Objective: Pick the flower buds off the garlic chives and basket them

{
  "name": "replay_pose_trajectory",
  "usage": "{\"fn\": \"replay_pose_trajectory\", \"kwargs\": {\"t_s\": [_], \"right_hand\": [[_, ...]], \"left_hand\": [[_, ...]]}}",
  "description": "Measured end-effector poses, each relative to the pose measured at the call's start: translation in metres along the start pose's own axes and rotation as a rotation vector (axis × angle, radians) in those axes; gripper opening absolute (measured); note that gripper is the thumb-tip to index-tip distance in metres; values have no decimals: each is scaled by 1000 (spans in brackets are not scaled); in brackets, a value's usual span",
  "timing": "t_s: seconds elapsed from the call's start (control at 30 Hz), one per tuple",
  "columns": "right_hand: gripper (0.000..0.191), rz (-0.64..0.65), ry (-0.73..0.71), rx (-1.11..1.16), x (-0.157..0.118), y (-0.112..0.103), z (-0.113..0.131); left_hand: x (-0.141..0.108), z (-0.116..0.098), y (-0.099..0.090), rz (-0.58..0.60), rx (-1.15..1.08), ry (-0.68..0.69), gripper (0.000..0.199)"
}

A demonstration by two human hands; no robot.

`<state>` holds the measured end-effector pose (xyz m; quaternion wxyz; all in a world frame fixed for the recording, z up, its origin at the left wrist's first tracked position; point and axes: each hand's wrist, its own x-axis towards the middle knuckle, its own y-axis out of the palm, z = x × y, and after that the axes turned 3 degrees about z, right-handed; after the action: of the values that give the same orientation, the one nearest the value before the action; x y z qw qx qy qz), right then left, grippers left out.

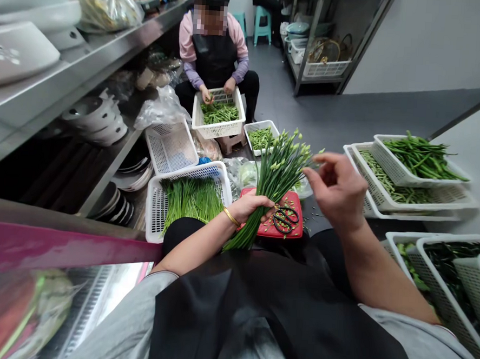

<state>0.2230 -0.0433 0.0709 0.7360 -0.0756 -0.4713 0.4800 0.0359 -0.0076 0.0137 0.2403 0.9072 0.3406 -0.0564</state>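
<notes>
My left hand (251,206) is wrapped around a thick bunch of flowering garlic chives (279,168), which leans up and to the right with its pale buds at the top. Just right of those buds is my right hand (339,188), its fingers curled toward the thumb; whatever it may pinch is too small to make out. Below the bunch, black-handled scissors (286,219) lie on a red plastic surface (257,228) strewn with snipped buds. More long green stems fill a white basket (156,209) to the left of my left hand.
A co-worker (215,50) sits ahead, both hands in a white basket (218,129) of green pods. Stacked baskets (458,201) of beans and peppers stand at right, with leafy greens in baskets (437,273) nearer. A metal shelf (109,49) with dishes runs along the left.
</notes>
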Motion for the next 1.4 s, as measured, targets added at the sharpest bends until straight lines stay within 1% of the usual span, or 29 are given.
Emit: {"fn": "replay_pose_trajectory", "kwargs": {"t_s": [0.1, 0.17, 0.27, 0.33, 0.4, 0.47, 0.53, 0.57, 0.63, 0.73, 0.8, 0.87, 0.93, 1.0, 1.03, 1.1, 1.17, 1.23, 1.3, 1.37, 1.4], "right_hand": [[21, 202, -152, -83, -21, 11, 8], [23, 299, -193, -153, -32, 23, 8], [26, 347, -223, -220, -39, 35, 5], [27, 370, -241, -185, -36, 35, 4], [23, 359, -225, -96, -26, 27, 2], [20, 281, -157, -29, -11, 13, -2], [18, 196, -89, -31, 5, -2, -7], [17, 184, -77, -44, 13, -8, -9], [15, 240, -98, -69, 25, -15, -13], [17, 347, -142, -101, 32, -18, -16], [19, 344, -141, -94, 31, -24, -16], [23, 362, -123, -22, 29, -38, -16], [26, 481, -114, 99, 25, -53, -16], [33, 595, -103, 187, 22, -62, -12], [37, 605, -88, 209, 21, -61, -9], [40, 539, -37, 204, 18, -46, -2], [42, 468, 19, 157, 16, -22, 6], [42, 428, 66, 102, 13, 3, 11], [32, 390, 107, 94, 9, 19, 13], [22, 368, 139, 154, 5, 24, 12], [21, 367, 153, 195, 3, 24, 11]], "left_hand": [[1, 0, 1, -20, -8, 16, 22], [2, 1, 0, -28, -15, 14, 20], [4, 2, -2, -13, -39, -17, 18], [3, 2, -3, -2, -46, -35, 18], [2, 1, -4, 13, -38, -36, 23], [0, 0, -4, 60, -22, -29, 32], [-3, -1, -1, 102, 0, -12, 38], [-4, -1, 1, 109, 14, 0, 39], [-6, -1, 6, 91, 44, 24, 36], [-7, -2, 12, 58, 67, 46, 33], [-7, -2, 13, 30, 73, 53, 35], [-6, -3, 11, -7, 86, 64, 34], [-5, -4, 8, -45, 122, 94, 32], [-3, -5, 5, -75, 206, 140, 31], [-2, -5, 4, -90, 264, 165, 33], [-2, -5, 5, -116, 377, 204, 35], [-2, -3, 7, -133, 431, 211, 33], [-3, -1, 8, -137, 429, 197, 29], [-5, 1, 9, -133, 415, 184, 29], [-6, 2, 9, -122, 413, 187, 31], [-6, 2, 8, -114, 414, 189, 32]]}}
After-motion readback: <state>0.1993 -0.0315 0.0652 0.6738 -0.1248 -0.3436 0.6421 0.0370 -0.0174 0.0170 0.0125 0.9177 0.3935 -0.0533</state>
